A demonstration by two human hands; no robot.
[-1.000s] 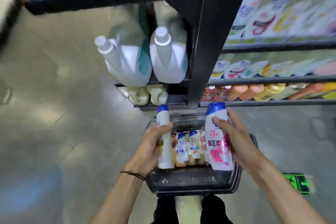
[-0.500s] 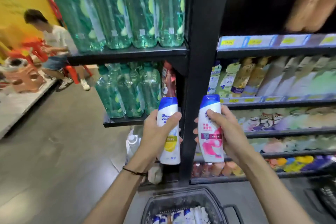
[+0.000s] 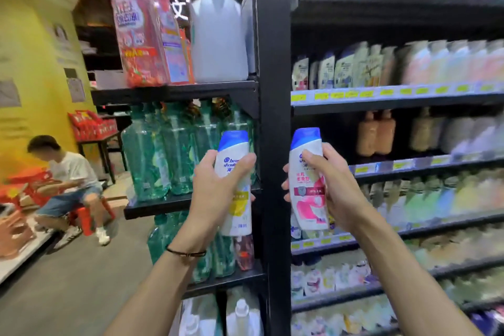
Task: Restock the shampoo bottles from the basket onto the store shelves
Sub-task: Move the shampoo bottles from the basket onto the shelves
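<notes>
In front of the black post (image 3: 274, 90) that split the shelves (image 3: 395, 99), both hands were up, each with a shampoo bottle held upright, blue cap on top. The left hand (image 3: 215, 188) gripped the yellow-label bottle (image 3: 241, 207) round its middle, fingers and thumb curled about it, a thin dark wristband (image 3: 188, 253) on the wrist. That bottle hung in the air before the green bottles (image 3: 163, 150) of the left bay. The right hand (image 3: 332, 185) gripped the pink-label bottle (image 3: 308, 199), thumb across the front and fingertips showing past its left edge, just right of the post and level with the other bottle. The two bottles were apart, the post behind the gap between them. Above the green bottles stood red bottles (image 3: 136, 35) and a grey jug (image 3: 218, 35); white jugs (image 3: 241, 314) sat at the bottom. The right bay held rows of bottles and pouches, mostly blurred, with yellow price tags (image 3: 351, 94) on the shelf edges. Far left, by the yellow wall (image 3: 27, 63), a person (image 3: 73, 172) sat on a red stool (image 3: 84, 217) — well away from the hands
</notes>
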